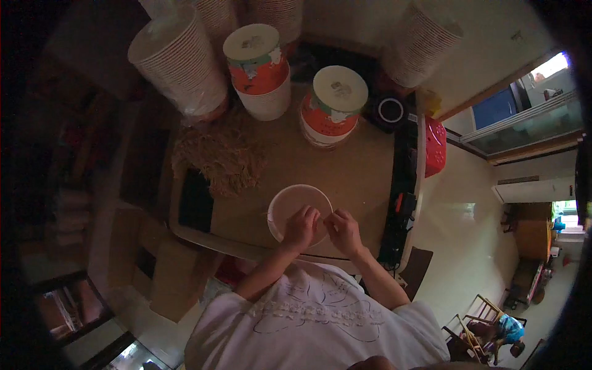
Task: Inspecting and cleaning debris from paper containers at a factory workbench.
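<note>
Both hands work the near rim of a pale round lid [295, 203]: the left hand [301, 227] pinches its edge, the right hand [343, 230] closes beside it, so the next move seems to need a small, careful finger pull.

A: Packaging on the worktop [364, 179], entry one: round tub [258, 69] at the far side, left of centre. Cream lid, orange-red band with a greenish strip beneath the lid, white base.

B: Second tub [333, 105], same kind, stands to its right and nearer. Cream lid, orange-red wall, white patches on the label. Print too small to make out.

A: Sleeved stack of white paper bowls [180, 61] at far left, lying tilted, wrapped in clear film. Another ribbed stack [422, 40] at far right, leaning. More stacks [271, 12] behind the tubs, partly cut off.

B: Screens or signs: none discernible. Frame dim; edges dark.
</note>
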`<state>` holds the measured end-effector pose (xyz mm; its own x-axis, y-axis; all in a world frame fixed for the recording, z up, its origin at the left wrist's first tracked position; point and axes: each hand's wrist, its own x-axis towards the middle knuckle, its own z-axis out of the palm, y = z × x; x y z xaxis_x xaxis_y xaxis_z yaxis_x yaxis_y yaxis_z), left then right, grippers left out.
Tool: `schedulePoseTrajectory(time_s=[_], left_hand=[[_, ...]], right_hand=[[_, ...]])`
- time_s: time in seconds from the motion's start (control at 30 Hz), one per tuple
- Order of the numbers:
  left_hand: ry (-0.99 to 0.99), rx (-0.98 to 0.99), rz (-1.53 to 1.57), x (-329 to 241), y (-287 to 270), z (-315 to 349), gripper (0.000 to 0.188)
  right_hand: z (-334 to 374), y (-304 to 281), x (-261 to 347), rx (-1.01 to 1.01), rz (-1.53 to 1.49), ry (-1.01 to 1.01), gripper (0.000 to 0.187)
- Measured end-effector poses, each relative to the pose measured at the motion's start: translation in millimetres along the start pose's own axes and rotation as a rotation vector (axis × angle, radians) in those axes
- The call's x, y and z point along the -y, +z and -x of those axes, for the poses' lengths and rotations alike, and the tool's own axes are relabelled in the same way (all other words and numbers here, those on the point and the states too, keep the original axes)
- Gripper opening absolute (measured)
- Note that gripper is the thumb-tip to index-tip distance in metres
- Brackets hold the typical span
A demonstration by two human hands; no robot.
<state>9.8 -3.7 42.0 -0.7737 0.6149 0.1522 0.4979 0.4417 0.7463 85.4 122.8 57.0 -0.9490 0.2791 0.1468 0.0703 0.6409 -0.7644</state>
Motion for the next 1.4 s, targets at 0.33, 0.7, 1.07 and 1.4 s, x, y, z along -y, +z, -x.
schedulePoseTrajectory(time_s=[0.33,0.7,1.07,1.4], left_hand=[[-0.238,0.250,0.305,-26,-15,14,0.016],[-0.012,0.375,0.114,-28,19,50,0.010],[0.088,0.260,-0.386,-30,-9,31,0.011],[0.190,0.334,-0.159,-3,-12,27,0.007]], right_hand=[[33,-3,-6,-0.102,-0.296,0.538,0.018],[51,0,-27,0.020,-1.128,0.898,0.016],[44,32,-43,0.066,-1.203,0.865,0.017],[30,40,-22,0.084,-1.188,0.772,0.016]])
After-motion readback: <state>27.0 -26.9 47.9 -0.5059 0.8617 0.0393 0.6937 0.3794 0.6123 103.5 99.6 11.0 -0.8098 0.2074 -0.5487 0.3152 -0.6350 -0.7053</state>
